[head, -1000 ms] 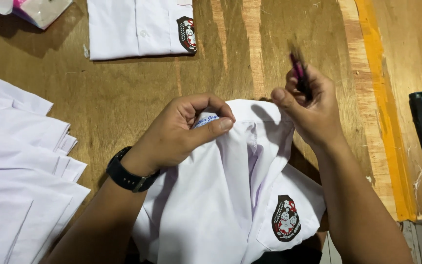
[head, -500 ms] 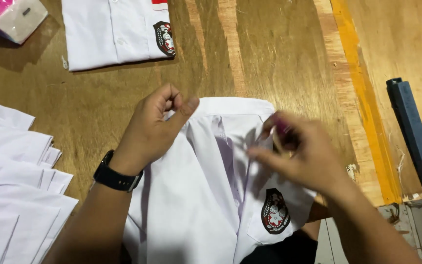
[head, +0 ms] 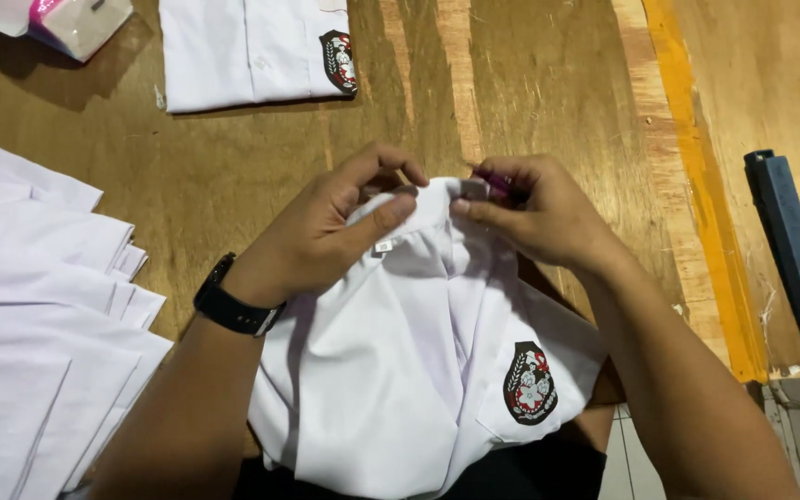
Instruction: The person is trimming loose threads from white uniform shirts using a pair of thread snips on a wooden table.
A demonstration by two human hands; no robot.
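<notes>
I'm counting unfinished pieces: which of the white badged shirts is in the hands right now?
The near shirt, its collar pinched by left hand and right hand. The other shirt lies folded, untouched, at the table's far edge.

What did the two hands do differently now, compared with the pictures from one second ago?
The right hand, raised off the shirt with a pink tool before, came down to the collar beside the left hand; both now pinch it. The left hand kept its grip; the folded shirt and white stack stayed.
</notes>
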